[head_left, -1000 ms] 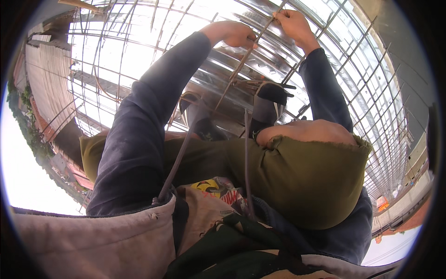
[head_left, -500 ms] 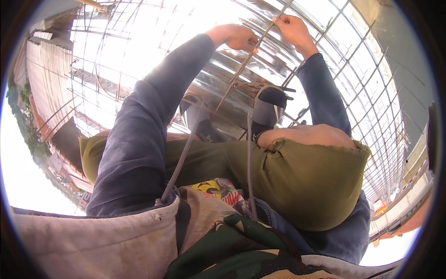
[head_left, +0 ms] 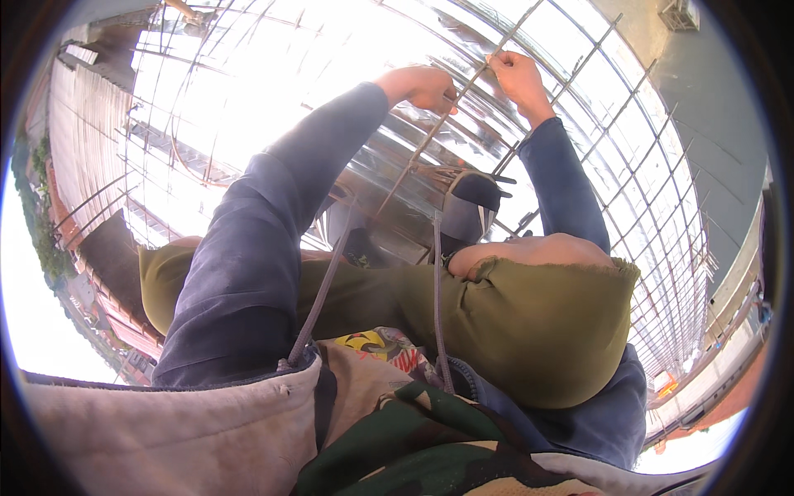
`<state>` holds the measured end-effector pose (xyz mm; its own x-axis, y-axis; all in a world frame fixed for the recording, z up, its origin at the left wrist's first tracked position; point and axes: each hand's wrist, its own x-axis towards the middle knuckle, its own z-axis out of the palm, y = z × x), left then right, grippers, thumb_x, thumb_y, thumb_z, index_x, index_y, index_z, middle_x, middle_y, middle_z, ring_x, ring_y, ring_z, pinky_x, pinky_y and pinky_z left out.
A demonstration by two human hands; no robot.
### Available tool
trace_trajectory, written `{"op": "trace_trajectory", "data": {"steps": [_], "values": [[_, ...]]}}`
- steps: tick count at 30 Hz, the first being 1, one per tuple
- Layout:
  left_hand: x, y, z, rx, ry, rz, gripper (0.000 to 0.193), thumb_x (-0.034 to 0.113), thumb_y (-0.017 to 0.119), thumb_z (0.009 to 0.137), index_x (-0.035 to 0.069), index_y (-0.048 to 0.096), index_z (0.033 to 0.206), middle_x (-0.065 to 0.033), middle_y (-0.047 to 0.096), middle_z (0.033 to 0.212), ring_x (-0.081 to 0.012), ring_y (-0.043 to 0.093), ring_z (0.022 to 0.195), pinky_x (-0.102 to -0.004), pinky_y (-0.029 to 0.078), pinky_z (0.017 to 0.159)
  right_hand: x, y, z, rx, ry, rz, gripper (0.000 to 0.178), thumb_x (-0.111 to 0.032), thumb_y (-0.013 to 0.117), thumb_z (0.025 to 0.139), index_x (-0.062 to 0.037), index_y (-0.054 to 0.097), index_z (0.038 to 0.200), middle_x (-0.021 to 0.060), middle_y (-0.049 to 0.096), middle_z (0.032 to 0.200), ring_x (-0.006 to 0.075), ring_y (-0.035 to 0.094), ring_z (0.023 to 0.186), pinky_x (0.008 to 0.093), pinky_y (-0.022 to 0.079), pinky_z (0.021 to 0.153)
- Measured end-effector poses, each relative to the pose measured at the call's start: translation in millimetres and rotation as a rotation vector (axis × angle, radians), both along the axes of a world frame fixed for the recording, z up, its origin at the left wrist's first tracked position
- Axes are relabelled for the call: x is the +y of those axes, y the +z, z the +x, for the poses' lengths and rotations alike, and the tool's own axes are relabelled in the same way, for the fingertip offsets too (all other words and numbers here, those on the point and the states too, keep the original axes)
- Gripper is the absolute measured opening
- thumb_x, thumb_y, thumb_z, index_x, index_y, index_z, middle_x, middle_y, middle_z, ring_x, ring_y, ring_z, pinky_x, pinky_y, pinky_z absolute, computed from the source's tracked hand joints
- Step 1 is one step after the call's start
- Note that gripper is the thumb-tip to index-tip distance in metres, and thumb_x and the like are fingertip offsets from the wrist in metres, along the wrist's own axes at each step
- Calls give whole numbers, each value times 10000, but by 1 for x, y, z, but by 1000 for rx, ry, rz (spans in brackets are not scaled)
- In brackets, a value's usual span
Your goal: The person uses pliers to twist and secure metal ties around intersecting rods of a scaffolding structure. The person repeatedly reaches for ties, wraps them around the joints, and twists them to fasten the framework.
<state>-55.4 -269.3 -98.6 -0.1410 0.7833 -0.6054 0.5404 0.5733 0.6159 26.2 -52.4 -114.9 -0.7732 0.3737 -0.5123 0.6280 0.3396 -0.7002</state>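
Observation:
A ribbed steel bar (head_left: 428, 139) of the mesh slants up between my two hands. My left hand (head_left: 423, 88) is closed with curled fingers on this bar. Farther up the same bar, my right hand (head_left: 521, 80) pinches thumb and fingers together against it. Anything small inside that pinch, such as wire, is too fine to make out. Below my hands is my dark shoe (head_left: 471, 201), with thin tan strands (head_left: 434, 174) beside its toe. My other shoe is mostly hidden behind my left sleeve and a hood cord.
A grid of steel bars (head_left: 616, 124) spreads over shiny, glaring sheeting, with bar ends sticking out at the right. Corrugated sheets (head_left: 87, 124) stand at the left. A grey surface (head_left: 724, 140) lies beyond the grid. My bent knee in olive trousers (head_left: 554, 331) is close below my right arm.
The whole view has shifted slightly, so hands, bar and shoes sit lower in the picture. Both hands keep their places on the bar, with their closed fingers little changed.

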Motion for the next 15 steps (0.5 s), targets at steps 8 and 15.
{"op": "trace_trajectory", "data": {"steps": [8,15], "values": [[5,-5,-4,34,-22,-21,442,500,739,964,59,771,980,-142,744,909,-334,691,884,-474,509,821,3,-8,0,39,40,115,413,-379,722,965,-31,718,1188,187,789,1050,351,759,985,438,568,891],[17,-6,-14,-87,-83,-103,419,449,691,986,95,808,1177,-158,784,1032,-353,738,979,-482,547,875,-4,7,4,162,-4,170,308,-347,722,960,-62,702,1075,155,782,964,367,753,953,460,578,855]]}}
